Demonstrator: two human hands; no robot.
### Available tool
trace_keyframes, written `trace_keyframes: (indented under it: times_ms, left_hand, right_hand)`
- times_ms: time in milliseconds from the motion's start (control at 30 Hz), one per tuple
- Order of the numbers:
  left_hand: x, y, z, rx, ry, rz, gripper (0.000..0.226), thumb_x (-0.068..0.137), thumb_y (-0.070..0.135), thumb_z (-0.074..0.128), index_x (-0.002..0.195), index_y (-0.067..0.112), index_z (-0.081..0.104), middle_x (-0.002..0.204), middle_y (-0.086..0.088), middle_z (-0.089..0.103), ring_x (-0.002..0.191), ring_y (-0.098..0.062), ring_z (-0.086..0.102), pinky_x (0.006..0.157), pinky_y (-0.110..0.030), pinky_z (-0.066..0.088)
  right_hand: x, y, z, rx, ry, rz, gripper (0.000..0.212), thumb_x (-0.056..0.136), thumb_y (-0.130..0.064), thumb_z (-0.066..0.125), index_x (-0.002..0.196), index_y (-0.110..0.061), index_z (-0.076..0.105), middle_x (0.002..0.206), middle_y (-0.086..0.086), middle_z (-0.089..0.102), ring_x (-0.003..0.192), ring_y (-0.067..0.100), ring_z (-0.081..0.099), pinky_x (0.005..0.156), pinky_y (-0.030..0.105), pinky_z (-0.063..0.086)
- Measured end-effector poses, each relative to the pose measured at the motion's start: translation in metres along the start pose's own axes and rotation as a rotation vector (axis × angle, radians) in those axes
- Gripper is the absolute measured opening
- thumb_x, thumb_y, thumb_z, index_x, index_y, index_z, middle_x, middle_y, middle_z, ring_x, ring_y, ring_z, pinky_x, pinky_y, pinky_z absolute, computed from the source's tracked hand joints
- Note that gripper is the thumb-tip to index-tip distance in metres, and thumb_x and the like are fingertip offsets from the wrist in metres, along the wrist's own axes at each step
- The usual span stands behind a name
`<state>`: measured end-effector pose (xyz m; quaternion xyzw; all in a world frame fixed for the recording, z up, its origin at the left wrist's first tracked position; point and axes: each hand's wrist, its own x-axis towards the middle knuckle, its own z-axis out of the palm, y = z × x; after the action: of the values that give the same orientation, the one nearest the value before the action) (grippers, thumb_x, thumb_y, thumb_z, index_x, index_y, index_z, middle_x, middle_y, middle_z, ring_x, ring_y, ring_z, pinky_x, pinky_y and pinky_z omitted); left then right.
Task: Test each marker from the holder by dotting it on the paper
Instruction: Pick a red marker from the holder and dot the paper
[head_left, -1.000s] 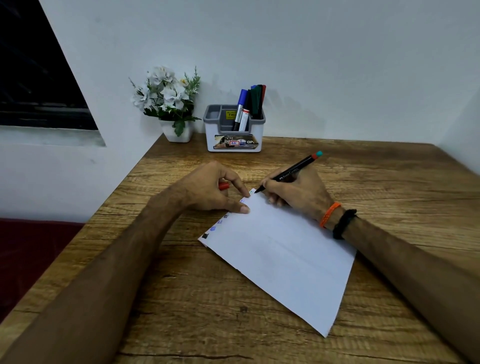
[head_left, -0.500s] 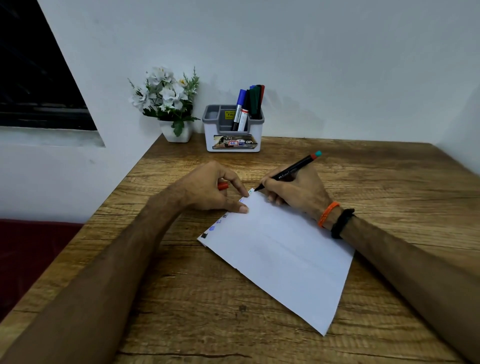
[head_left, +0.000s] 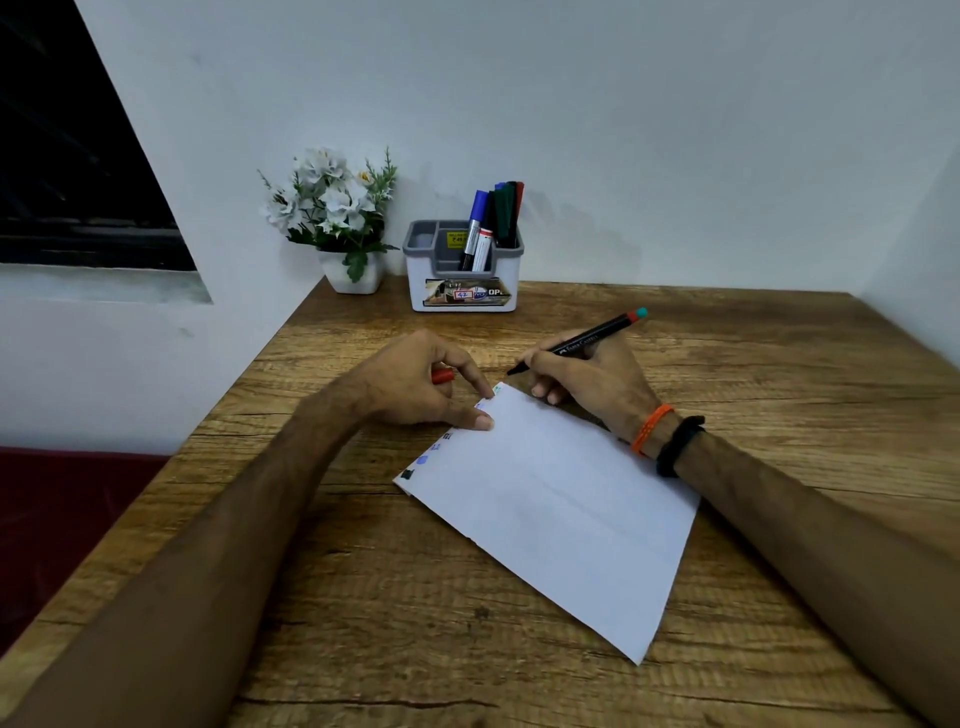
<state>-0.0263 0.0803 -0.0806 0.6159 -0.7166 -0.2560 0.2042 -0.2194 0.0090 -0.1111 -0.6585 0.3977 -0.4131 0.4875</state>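
Note:
A white sheet of paper (head_left: 561, 509) lies slanted on the wooden table (head_left: 753, 374), with several coloured dots along its upper left edge. My right hand (head_left: 592, 379) grips a black marker (head_left: 582, 340) with a teal and red end; its tip hovers just above and beyond the paper's top corner. My left hand (head_left: 421, 384) presses the paper's edge with the thumb and holds a red cap (head_left: 442, 375) in its curled fingers. The white and grey holder (head_left: 462, 293) stands at the back with several markers (head_left: 496, 218) upright in it.
A small white pot of white flowers (head_left: 337, 218) stands left of the holder, against the wall. The table's left edge drops to a dark red surface (head_left: 67, 514). Walls close the back and right sides.
The marker's tip has lifted off the paper's top corner and moved slightly up and away. A small greenish dot now shows at that corner. My left hand has stayed put.

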Motion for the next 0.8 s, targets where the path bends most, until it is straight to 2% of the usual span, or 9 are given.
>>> trace_keyframes:
  times_ms: [67,133,233,300,367,500,667,800]
  left_hand:
    - [0.002,-0.004,-0.001,-0.006,0.057,-0.008,0.03,0.07,0.04,0.082,0.096,0.028,0.072,0.05,0.021,0.055,0.049,0.002,0.047,0.058,-0.021,0.035]
    - [0.005,-0.007,-0.002,-0.039,0.12,-0.029,0.03,0.074,0.039,0.079,0.099,0.027,0.068,0.066,0.019,0.061,0.064,0.002,0.054,0.061,-0.021,0.038]
    - [0.009,-0.014,-0.004,-0.139,0.167,-0.054,0.023,0.085,0.029,0.071,0.105,0.024,0.062,0.094,0.006,0.065,0.09,-0.008,0.06,0.076,-0.025,0.047]
    - [0.009,-0.014,-0.003,-0.174,0.178,-0.048,0.016,0.092,0.016,0.061,0.107,0.022,0.061,0.098,0.006,0.068,0.098,-0.006,0.062,0.088,-0.027,0.048]
    - [0.009,-0.012,-0.002,-0.169,0.189,-0.015,0.019,0.095,0.01,0.055,0.108,0.02,0.064,0.098,0.008,0.07,0.099,-0.003,0.062,0.092,-0.026,0.046]
    - [0.009,-0.008,0.001,-0.162,0.249,0.022,0.022,0.095,0.011,0.056,0.108,0.023,0.07,0.093,0.015,0.065,0.086,-0.002,0.056,0.073,-0.024,0.041]
    - [0.011,-0.011,0.003,-0.364,0.283,0.041,0.017,0.09,0.003,0.062,0.096,0.018,0.067,0.085,0.005,0.066,0.077,-0.008,0.06,0.07,-0.024,0.047]
    - [0.011,-0.01,0.004,-0.39,0.279,0.062,0.012,0.089,0.004,0.063,0.095,0.014,0.068,0.081,0.004,0.065,0.073,-0.006,0.059,0.069,-0.026,0.049]
  right_hand:
    - [-0.001,-0.004,-0.001,0.076,-0.023,0.003,0.008,0.089,0.003,0.063,0.085,0.004,0.07,0.06,0.008,0.065,0.047,0.011,0.059,0.045,0.018,0.047]
    - [-0.003,-0.008,-0.004,0.151,-0.05,0.005,0.011,0.091,0.001,0.061,0.091,0.006,0.07,0.065,0.01,0.064,0.05,0.011,0.059,0.046,0.017,0.047]
    - [-0.005,-0.012,-0.007,0.258,-0.097,0.04,0.021,0.096,-0.004,0.051,0.091,0.002,0.07,0.069,0.01,0.063,0.054,0.012,0.059,0.047,0.018,0.047]
    - [-0.004,-0.014,-0.008,0.317,-0.139,0.067,0.026,0.096,-0.008,0.047,0.092,-0.001,0.072,0.072,0.01,0.063,0.054,0.011,0.059,0.048,0.018,0.047]
    - [-0.003,-0.013,-0.009,0.339,-0.178,0.077,0.028,0.089,-0.017,0.05,0.094,-0.003,0.073,0.073,0.008,0.064,0.056,0.011,0.058,0.05,0.02,0.048]
    - [-0.003,-0.013,-0.01,0.321,-0.2,0.083,0.033,0.078,-0.025,0.051,0.093,-0.009,0.076,0.072,0.003,0.064,0.056,0.012,0.056,0.05,0.021,0.046]
    - [-0.004,-0.015,-0.009,0.3,-0.147,0.058,0.018,0.094,-0.01,0.051,0.09,-0.01,0.069,0.073,0.005,0.067,0.053,0.014,0.056,0.048,0.021,0.043]
    - [-0.004,-0.016,-0.008,0.32,-0.126,0.062,0.009,0.095,-0.008,0.054,0.088,-0.013,0.059,0.075,0.007,0.071,0.051,0.015,0.056,0.047,0.022,0.043]
